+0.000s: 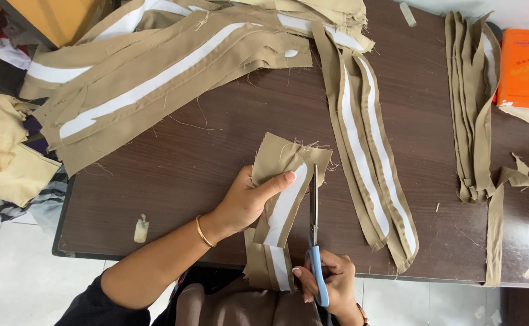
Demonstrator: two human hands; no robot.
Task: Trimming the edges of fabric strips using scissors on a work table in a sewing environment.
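Khaki cloth with a white interfacing band down its middle, the strip (282,211) lay across the front edge of the dark wooden tabletop (204,151), its lower end drooping limp over that edge. It looked light, soft and fray-prone, best pinned flat close beside the cut line. The left hand (246,199) was curled over it, thumb pressing the white band. The right hand (331,284) was closed through the blue handles of the scissors (314,229), blades along the strip's right edge. Similar strips (373,175) lay just right; a larger pile (156,78) filled the far left corner.
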